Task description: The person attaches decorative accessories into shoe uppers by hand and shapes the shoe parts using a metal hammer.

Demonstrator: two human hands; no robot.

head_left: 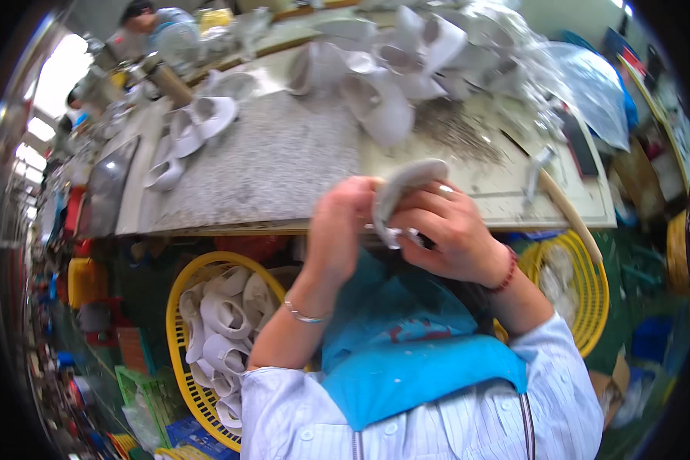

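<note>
Holding a pale curved shoe part [411,175] between left hand [337,222] and right hand [451,234], by the counter's [498,205] near edge.

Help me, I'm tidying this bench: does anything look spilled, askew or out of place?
Thin brownish bits, perhaps nails, lie scattered on the bench, as if spilled. The hammer lies with its handle overhanging the front, where it could get knocked. The pale piece held by the left hand and right hand shows no clear damage.
</note>
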